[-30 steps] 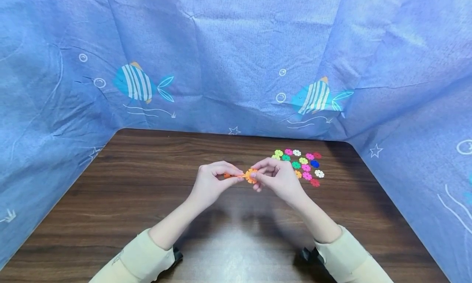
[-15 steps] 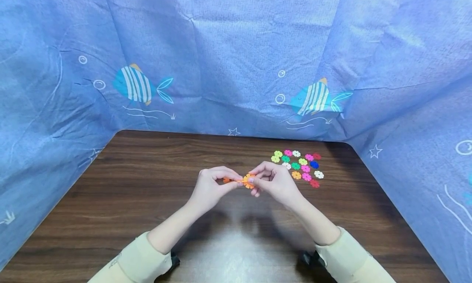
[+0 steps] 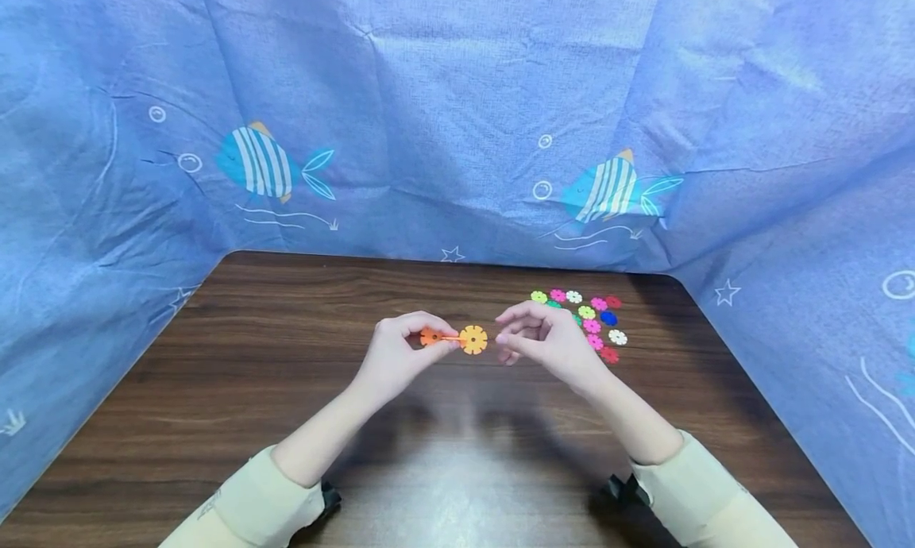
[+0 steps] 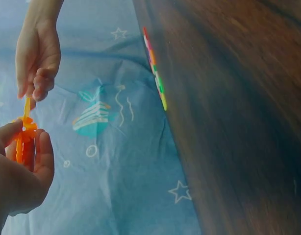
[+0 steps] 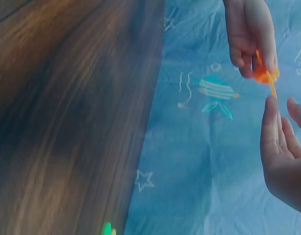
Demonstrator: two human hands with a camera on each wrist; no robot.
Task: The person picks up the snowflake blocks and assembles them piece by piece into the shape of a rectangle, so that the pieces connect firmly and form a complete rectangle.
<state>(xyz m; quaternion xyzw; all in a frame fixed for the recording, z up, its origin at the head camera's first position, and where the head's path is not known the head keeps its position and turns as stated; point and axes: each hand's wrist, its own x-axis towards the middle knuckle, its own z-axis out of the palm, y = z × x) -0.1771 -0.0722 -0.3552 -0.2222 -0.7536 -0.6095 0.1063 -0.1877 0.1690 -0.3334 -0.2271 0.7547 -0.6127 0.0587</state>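
My left hand (image 3: 395,356) pinches a joined piece of orange flower-shaped discs between thumb and fingers, held up over the table. One yellow-orange disc (image 3: 473,340) faces me at the right end. Beside it, a disc seen edge-on runs between the fingertips, and a deeper orange disc (image 3: 430,336) shows behind the thumb. In the left wrist view the discs (image 4: 28,128) interlock at angles. Just right of the piece is my right hand (image 3: 550,343), thumb and fingers parted and holding nothing. From the right wrist view, its fingertips (image 5: 271,105) are right at the end disc's edge.
Several loose flower discs (image 3: 592,326) in pink, green, yellow, white, red and blue lie on the table at the back right, partly behind my right hand. The dark wooden table (image 3: 272,373) ends at a blue fish-patterned curtain (image 3: 443,135).
My right hand has let go of the yellow-orange disc and moved a little to the right. My left hand, still pinching the joined discs, has shifted slightly left.
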